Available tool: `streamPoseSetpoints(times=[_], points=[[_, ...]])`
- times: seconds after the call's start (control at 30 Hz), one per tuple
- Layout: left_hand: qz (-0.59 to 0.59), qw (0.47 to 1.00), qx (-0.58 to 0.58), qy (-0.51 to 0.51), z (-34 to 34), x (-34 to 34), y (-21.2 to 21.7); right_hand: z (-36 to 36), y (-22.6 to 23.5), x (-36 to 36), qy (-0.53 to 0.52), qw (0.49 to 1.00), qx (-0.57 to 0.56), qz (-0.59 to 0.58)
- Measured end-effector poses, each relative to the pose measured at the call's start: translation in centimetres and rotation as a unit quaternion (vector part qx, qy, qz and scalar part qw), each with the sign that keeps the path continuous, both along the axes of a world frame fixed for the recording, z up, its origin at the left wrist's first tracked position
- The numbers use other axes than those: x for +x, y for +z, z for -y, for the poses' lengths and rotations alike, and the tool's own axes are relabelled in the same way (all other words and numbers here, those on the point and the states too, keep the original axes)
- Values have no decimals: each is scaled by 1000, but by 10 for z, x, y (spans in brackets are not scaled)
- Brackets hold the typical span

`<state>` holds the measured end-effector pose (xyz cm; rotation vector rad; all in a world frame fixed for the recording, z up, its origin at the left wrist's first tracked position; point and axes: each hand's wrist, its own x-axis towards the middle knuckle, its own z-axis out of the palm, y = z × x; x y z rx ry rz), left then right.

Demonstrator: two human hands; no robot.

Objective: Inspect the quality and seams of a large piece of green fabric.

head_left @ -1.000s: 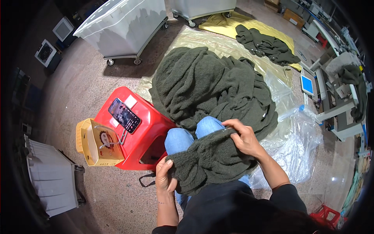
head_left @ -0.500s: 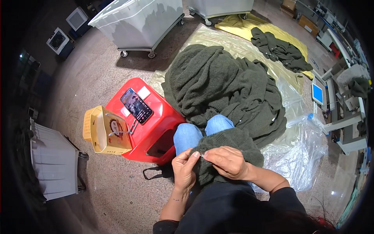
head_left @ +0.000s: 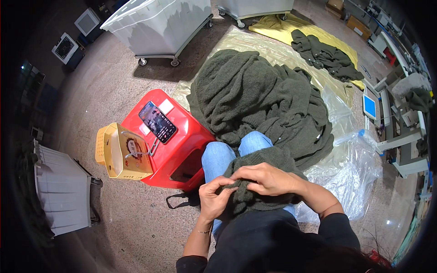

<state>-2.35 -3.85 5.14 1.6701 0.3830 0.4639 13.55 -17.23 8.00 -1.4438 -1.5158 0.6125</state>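
A dark green knit garment [head_left: 268,159] lies over my lap. My left hand [head_left: 215,198] pinches its edge between thumb and fingers. Close beside it, my right hand [head_left: 268,179] grips a fold of the same knit, its fingers bent and thumb tucked under. The fingertips of both hands nearly meet, and whatever small part of the fabric lies between them is hidden. Beyond my knees, a big heap of the same dark green knitwear [head_left: 259,95] rests on plastic sheeting, with a few small shiny dots on it.
At left stands a red stool [head_left: 182,118] bearing a phone [head_left: 157,122] and a yellow paper bag [head_left: 132,159]. Grey wheeled bins [head_left: 159,27] are at the back, another bin [head_left: 63,186] at far left. Clear plastic [head_left: 350,173] and a machine frame [head_left: 400,141] lie right.
My right hand has shifted slightly up and bunched the knit. A small shiny piece that showed between my fingertips is now out of sight.
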Motion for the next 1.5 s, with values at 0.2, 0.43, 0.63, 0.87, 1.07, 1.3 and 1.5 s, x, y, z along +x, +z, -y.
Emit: streamPoseSetpoints(times=[0.2, 0.43, 0.63, 0.87, 1.07, 1.3, 1.5], points=[[41, 995, 14, 88, 8, 1, -3, -5, -12, -20, -70, 993, 27, 94], [83, 973, 33, 213, 40, 2, -11, -5, -43, -44, -244, 934, 159, 207], [-146, 987, 65, -22, -15, -10, -20, 1, -40, -7, -296, 952, 53, -56], [-93, 967, -233, 35, -29, -17, -25, 6, -24, 20, -201, 971, -127, 4], [-85, 959, -267, 35, -21, -7, -20, -24, -26, 2, -11, 996, -75, -39], [-64, 929, -364, 6, -17, -10, -13, -29, -36, 2, -148, 946, -150, -245], [-52, 914, -402, 31, -15, 2, -18, -24, -32, 0, -101, 958, -166, -211]])
